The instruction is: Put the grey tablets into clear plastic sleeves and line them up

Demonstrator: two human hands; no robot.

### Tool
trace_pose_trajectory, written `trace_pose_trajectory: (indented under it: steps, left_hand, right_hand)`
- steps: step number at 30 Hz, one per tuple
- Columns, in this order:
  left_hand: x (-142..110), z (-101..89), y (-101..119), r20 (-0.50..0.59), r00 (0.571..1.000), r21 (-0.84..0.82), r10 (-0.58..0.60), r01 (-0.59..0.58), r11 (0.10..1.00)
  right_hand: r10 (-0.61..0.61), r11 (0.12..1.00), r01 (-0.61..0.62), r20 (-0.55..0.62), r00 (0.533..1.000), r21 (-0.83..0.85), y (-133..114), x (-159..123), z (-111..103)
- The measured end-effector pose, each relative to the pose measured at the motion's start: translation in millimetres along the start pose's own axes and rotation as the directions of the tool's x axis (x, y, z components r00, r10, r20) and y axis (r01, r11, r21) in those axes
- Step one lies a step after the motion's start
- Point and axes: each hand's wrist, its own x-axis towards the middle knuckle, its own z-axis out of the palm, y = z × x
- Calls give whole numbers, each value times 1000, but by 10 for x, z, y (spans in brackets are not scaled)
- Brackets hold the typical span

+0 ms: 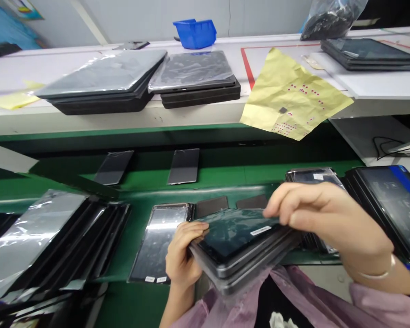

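My left hand [184, 255] is wrapped round the left end of a small stack of dark tablets [225, 246], holding it tilted in front of my body. The top tablet has a glossy screen with a white label near its right side. At the stack's far right corner, my right hand [314, 212] is closed, thumb and fingers pinched at the top tablet's edge. Whether it grips the tablet or a thin clear film on it, I cannot make out. Just left of my left hand lies a tablet [162, 241] with two small white labels at its near edge.
A row of leaning dark panels [99, 232] stands at left. Boxed tablets [389, 205] are stacked at right. Two flat dark panels, one the middle panel [183, 166], lie on the green belt. The shelf holds wrapped stacks [102, 75], a blue bin [195, 34] and yellow paper [290, 98].
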Motion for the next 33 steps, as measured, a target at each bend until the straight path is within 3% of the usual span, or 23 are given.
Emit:
trace_pose_trajectory:
  steps: [2, 4, 14, 17, 22, 25, 27, 29, 31, 33]
  left_hand:
    - [27, -4, 15, 43, 999, 26, 15, -16, 1000]
    - [39, 2, 30, 62, 998, 31, 12, -14, 999]
    - [84, 65, 68, 30, 999, 39, 17, -18, 999]
    - [82, 62, 73, 12, 1000, 26, 18, -18, 999]
    - [11, 67, 28, -1, 1000, -35, -20, 20, 999]
    - [-61, 76, -8, -2, 999, -61, -36, 36, 997]
    - [-114, 69, -28, -2, 998, -74, -55, 55, 996]
    - [-174, 46, -53, 0, 995, -101, -100, 100, 990]
    - [-251, 16, -101, -4, 987, -125, -161, 159, 979]
    - [-358, 2, -189, 7, 973, -82, -231, 231, 970]
  right_hand:
    - [91, 992, -77, 143, 986, -102, -147, 5, 106]
    - [126, 982, -97, 182, 975, -159, -213, 40, 181]
    - [129, 969, -94, 147, 981, -227, -162, 19, 264]
    - [183, 967, -152, 138, 973, -206, -158, 45, 251]
    - [422, 906, -401, 231, 877, -132, -151, 158, 244]
    - [480, 876, -451, 227, 847, -170, -167, 186, 251]
    - [437, 891, -381, 236, 868, -248, -185, 172, 222]
    - [295, 923, -186, 307, 905, -337, -191, 136, 162]
    - [158, 912, 24, 406, 900, -409, -163, 96, 92]
    - [149, 866, 101, 445, 883, -490, -79, 67, 46]
